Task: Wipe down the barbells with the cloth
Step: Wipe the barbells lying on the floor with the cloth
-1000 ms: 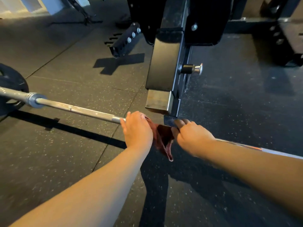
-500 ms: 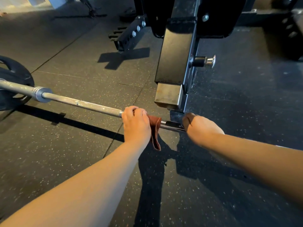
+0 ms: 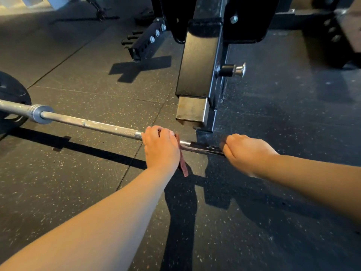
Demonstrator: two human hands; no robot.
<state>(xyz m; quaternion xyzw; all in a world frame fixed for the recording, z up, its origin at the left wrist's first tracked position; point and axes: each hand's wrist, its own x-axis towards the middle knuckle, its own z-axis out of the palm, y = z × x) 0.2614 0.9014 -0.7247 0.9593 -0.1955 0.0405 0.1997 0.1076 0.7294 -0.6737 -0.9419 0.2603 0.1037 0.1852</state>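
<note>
1. A black weight plate (image 3: 11, 94) sits at the left edge of the frame, at the left end of the barbell (image 3: 97, 126).
2. The barbell runs from the left edge toward the centre right, slanting slightly downward in the picture. It is raised off the rubber floor (image 3: 68, 182), and its shadow lies as a separate band below it.
3. The collar (image 3: 40, 114) sits just right of the weight plate. Bare shaft follows, with a knurled section leading up to the left hand.
4. In the upper centre-left, a black bolted bracket (image 3: 144, 43) lies on the floor.
5. Left hand (image 3: 161, 148), centre of the frame: knuckles up, grip clamped over the barbell with the cloth (image 3: 183, 166) trapped under the palm. The cloth is dark red. Its edge shows at the right side of the hand, and a strip hangs down below the barbell.
6. A short length of shaft, in shadow, is exposed between the two hands.
7. A black rack post (image 3: 199, 61) stands in the upper centre. Its unpainted lower end is just above this exposed length in the picture. A pin (image 3: 233, 69) with a chrome knob projects from the right side of the post.
8. Right hand (image 3: 247, 151), right of centre: grip clamped directly on the barbell, fingers curled over the top, apart from the cloth. The forearm hides the barbell further right.
</note>
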